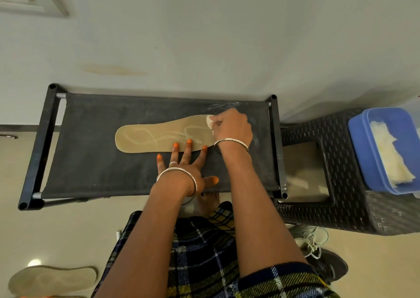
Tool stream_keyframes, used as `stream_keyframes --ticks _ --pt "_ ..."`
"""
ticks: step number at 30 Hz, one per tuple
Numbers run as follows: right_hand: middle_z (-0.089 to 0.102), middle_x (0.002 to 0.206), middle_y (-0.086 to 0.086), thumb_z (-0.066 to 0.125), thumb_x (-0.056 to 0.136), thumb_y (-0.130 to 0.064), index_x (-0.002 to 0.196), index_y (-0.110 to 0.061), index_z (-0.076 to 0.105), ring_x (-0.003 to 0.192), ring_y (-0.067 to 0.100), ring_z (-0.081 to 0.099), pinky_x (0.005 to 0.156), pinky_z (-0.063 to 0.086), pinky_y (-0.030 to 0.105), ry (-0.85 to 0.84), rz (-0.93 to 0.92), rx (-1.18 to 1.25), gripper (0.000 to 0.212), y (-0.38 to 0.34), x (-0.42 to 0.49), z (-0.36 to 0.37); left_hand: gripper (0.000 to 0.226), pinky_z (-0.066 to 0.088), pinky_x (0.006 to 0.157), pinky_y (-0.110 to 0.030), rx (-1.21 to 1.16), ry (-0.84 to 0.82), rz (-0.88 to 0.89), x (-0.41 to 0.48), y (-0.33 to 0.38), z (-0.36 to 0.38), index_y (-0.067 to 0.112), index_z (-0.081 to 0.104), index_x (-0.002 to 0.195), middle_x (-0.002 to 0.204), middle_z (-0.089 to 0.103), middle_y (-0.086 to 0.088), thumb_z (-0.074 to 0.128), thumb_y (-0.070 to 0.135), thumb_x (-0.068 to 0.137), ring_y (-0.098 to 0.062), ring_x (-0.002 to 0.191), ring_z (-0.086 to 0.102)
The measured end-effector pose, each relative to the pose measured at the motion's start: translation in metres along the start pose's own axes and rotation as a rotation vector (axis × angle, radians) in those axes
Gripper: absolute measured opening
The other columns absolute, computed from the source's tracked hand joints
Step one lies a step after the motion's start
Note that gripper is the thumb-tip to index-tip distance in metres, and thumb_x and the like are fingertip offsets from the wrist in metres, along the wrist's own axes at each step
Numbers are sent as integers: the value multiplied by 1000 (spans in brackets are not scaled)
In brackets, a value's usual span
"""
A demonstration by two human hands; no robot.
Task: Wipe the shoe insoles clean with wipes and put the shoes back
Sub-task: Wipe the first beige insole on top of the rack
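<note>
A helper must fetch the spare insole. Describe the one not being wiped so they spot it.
Find the black fabric-topped rack against the wall. On the floor in front of its left end lies a tan insole. Unlike the other insole, on the rack, nobody holds or wipes it.

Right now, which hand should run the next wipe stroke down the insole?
Right. The right hand pinches the wipe on the insole; the left hand lies flat, fingertips pinning the insole's near edge.
</note>
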State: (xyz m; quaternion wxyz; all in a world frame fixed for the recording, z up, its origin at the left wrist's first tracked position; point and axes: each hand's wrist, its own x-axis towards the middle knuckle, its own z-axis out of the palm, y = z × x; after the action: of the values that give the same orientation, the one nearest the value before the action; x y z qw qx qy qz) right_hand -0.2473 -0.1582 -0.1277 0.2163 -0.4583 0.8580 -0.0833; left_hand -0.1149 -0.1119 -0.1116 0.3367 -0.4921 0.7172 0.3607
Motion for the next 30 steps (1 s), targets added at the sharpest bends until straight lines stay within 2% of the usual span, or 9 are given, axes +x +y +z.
stream_keyframes --ticks 3,6,8,10,14,19,24,28,30 --pt "71 108 7 62 95 -35 109 -20 74 99 31 68 67 48 30 67 62 10 24 7 3 -4 85 -12 112 -63 -3 3 3 -1 -1 -1 43 -26 146 151 -40 4 33 71 90 -28 141 -34" --pt "72 111 7 63 93 -31 109 -20 75 101 32 68 78 54 33 -44 -80 -17 23 -6 -2 5 86 -12 113 -64 -7 -1 0 0 -1 0 44 -27 145 150 -41 5 34 72 90 -29 139 -36" --pt "72 112 5 68 89 -39 109 -22 76 102 31 68 82 55 36 -121 -111 11 27 -9 -4 8 87 -11 112 -64 -9 -5 -4 0 -2 1 45 -27 145 150 -42 5 35 72 90 -29 139 -36" --pt "72 113 4 70 87 -44 109 -25 75 104 31 67 78 53 34 -73 -49 28 30 -3 0 4 87 -11 113 -64 -14 -10 -5 0 -2 1 45 -27 145 150 -42 5 35 72 89 -29 139 -36" --pt "71 112 6 68 91 -37 109 -24 75 103 32 66 73 48 30 34 30 29 24 9 7 1 86 -11 113 -64 -17 -10 -3 -1 -4 -1 45 -25 145 150 -41 6 35 72 90 -29 139 -36" --pt "73 111 2 75 82 -42 101 -30 78 102 28 67 86 57 37 -151 -67 68 23 9 6 -1 87 -11 113 -64 -21 -14 -10 -1 -1 -1 44 -25 146 150 -42 5 35 72 89 -29 139 -36" --pt "74 106 4 74 86 -35 100 -32 78 97 30 69 77 55 32 41 10 88 15 20 10 -6 87 -11 113 -64 -12 -11 -10 -1 -3 -1 45 -25 146 150 -41 5 35 72 89 -30 140 -35" --pt "76 98 0 80 79 -35 90 -29 81 93 24 70 85 58 35 -156 -68 125 13 21 8 -8 87 -10 113 -64 -16 -14 -19 0 -3 -1 46 -25 145 150 -41 6 35 73 89 -30 140 -35" --pt "76 96 -2 80 79 -31 88 -29 81 91 22 69 79 57 31 -122 -48 126 9 24 8 -10 87 -10 113 -64 -15 -10 -18 1 -3 0 46 -25 145 150 -41 6 35 73 89 -30 140 -35"
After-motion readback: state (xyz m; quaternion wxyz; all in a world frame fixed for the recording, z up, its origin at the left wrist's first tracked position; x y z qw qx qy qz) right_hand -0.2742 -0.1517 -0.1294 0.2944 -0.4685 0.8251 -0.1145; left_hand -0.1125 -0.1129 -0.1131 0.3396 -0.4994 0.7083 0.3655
